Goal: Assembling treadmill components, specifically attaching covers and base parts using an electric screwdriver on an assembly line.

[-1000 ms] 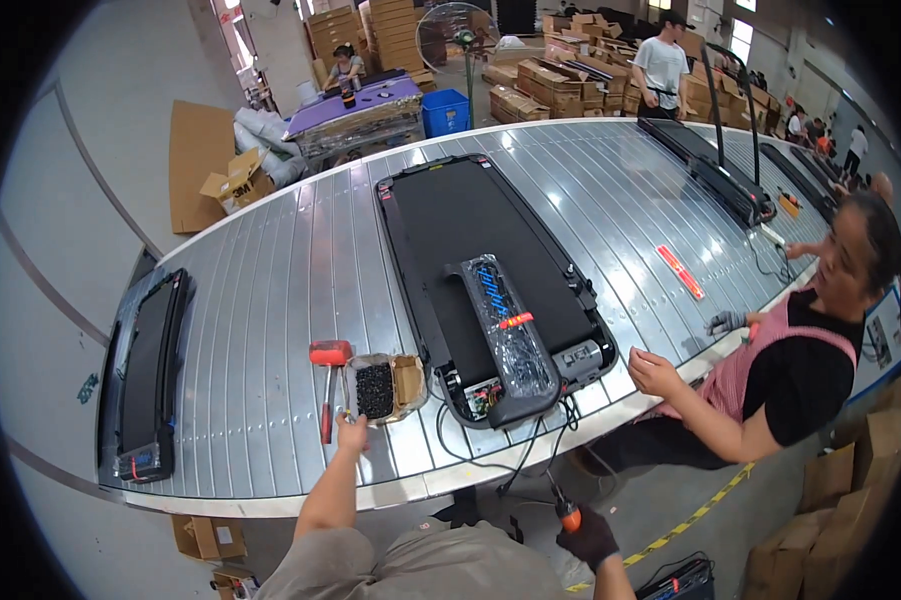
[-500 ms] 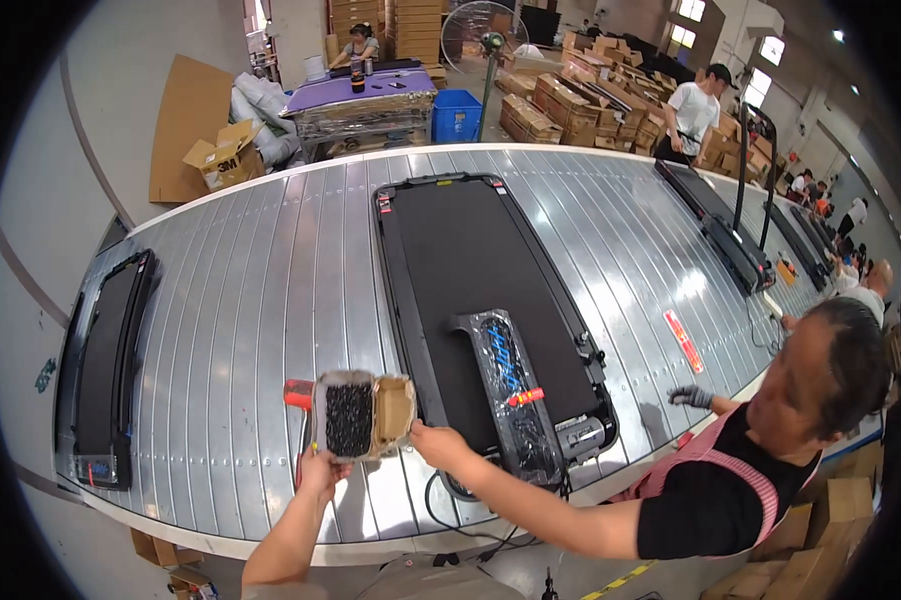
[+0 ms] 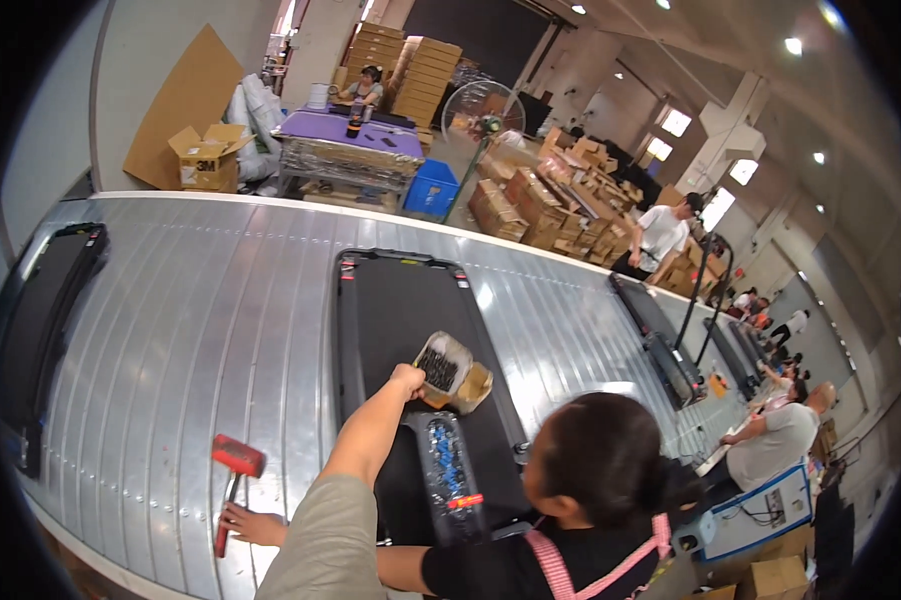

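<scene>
My left hand point(image 3: 406, 381) is closed on the near left edge of a small open box point(image 3: 463, 352). Small black parts fill one compartment; the other is brown, its contents unclear. The box hangs above a black treadmill deck point(image 3: 395, 310) lying flat on the table. Below it, a plastic-wrapped panel with blue marks point(image 3: 440, 455) and a red label rests on the deck. My right hand is out of view. To the left lies a mallet with a red head point(image 3: 238, 456); a co-worker's bare hand point(image 3: 253, 525) is at its handle, partly behind my arm.
The co-worker point(image 3: 595, 460) leans in close on my right, covering the deck's near right part. Another treadmill deck point(image 3: 45, 330) lies at far left, more at right point(image 3: 660, 340). Beyond the ribbed metal table point(image 3: 180, 330) stand a purple-topped bench point(image 3: 320, 128), a blue bin point(image 3: 431, 187) and a fan.
My left hand has carried the box right and away, over the deck. The co-worker's hand has left the box and reached the mallet, which is now uncovered. The view has tilted.
</scene>
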Demonstrator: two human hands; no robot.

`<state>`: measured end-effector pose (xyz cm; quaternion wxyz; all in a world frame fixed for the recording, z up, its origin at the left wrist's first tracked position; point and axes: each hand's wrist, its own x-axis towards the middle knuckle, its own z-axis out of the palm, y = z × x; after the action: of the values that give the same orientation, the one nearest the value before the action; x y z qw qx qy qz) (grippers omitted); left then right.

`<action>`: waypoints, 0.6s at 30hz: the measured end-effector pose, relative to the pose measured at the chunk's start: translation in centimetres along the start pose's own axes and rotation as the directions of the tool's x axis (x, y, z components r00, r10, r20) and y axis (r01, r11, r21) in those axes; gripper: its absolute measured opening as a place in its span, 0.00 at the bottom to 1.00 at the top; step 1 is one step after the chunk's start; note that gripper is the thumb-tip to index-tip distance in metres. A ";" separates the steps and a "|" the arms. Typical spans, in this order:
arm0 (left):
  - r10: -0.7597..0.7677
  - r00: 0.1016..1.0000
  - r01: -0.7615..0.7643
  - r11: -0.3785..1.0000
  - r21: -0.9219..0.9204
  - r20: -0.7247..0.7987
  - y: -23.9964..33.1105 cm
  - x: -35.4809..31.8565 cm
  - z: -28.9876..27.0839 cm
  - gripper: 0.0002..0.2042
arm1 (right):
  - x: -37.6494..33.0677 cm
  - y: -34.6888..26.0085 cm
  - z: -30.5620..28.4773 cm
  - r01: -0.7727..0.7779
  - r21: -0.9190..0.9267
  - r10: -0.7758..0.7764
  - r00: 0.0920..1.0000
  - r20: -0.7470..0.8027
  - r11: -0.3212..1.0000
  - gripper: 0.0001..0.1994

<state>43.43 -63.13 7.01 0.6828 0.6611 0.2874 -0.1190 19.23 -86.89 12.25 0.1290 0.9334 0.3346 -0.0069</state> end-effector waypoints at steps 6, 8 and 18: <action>0.480 0.877 -0.353 0.693 0.629 -0.036 2.4 -5.6 1.6 0.32 | -12.1 -1.2 2.6 -0.450 0.222 0.386 0.879 0.280 0.865 0.14; 0.701 0.709 -0.463 0.542 0.701 -0.074 3.1 -5.9 -6.3 0.27 | -13.5 -6.7 2.1 -0.509 0.348 0.384 0.846 0.369 0.787 0.14; 0.079 0.537 -0.157 0.988 0.007 0.840 -5.7 -42.3 -24.8 0.13 | -29.6 -20.3 1.7 -0.933 0.347 0.406 0.353 0.843 0.092 0.16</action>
<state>0.46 -48.81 26.49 0.7160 0.5693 -0.1232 -0.3849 -16.34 -90.70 8.80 -0.2433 0.8580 -0.2708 -0.3623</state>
